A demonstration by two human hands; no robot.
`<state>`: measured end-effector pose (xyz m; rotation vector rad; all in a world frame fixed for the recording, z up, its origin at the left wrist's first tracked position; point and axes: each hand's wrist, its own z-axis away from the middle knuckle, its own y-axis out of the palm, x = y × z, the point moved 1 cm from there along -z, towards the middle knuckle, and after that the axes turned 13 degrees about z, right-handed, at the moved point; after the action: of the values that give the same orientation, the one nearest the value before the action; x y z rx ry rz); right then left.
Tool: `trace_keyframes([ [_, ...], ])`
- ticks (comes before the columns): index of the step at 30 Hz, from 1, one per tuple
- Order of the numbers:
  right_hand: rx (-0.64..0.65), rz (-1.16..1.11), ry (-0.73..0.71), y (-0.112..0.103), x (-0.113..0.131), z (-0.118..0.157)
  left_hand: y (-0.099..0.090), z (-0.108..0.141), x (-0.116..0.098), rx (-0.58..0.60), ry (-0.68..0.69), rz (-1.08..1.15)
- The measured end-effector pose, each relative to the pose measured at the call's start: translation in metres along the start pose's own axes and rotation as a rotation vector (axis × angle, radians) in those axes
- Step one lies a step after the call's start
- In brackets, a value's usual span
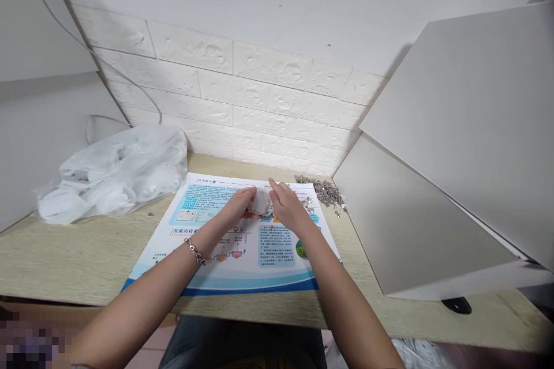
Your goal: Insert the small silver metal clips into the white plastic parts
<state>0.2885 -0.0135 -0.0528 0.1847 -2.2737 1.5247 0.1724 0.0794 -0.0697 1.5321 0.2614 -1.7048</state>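
Counter [64, 265] first, then white panels [471, 98] blocking my right, printed sheet [285, 277], plastic bag [116, 176] left, metal pile [329, 193] behind. Over the sheet, my left grip [236, 207] pinches a small white piece [259, 200]; my right grip's [289, 206] hold I can't tell.

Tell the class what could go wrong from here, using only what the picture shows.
The small metal pieces lie loose by the paper sheet, so a bump might scatter them. The white piece looks held at the fingertips of the left hand, so it could slip. The bracelet on the left wrist might snag on something.
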Motion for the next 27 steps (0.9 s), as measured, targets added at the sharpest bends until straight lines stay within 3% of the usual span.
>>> trace_keyframes([
  [5, -0.021, -0.135, 0.084, -0.001, -0.001, 0.001, 0.000, 0.001, -0.001, 0.022, -0.003, -0.023],
  [9, -0.150, -0.085, 0.007, 0.001, -0.003, 0.000, 0.002, 0.003, -0.002, 0.033, 0.007, -0.035],
  [15, -0.090, -0.042, -0.032, 0.007, -0.005, 0.000, 0.005, 0.007, -0.006, 0.064, 0.043, -0.044],
  [27, -0.093, -0.082, -0.021, 0.011, -0.005, -0.002, 0.004, 0.010, -0.012, 0.097, 0.109, -0.171],
])
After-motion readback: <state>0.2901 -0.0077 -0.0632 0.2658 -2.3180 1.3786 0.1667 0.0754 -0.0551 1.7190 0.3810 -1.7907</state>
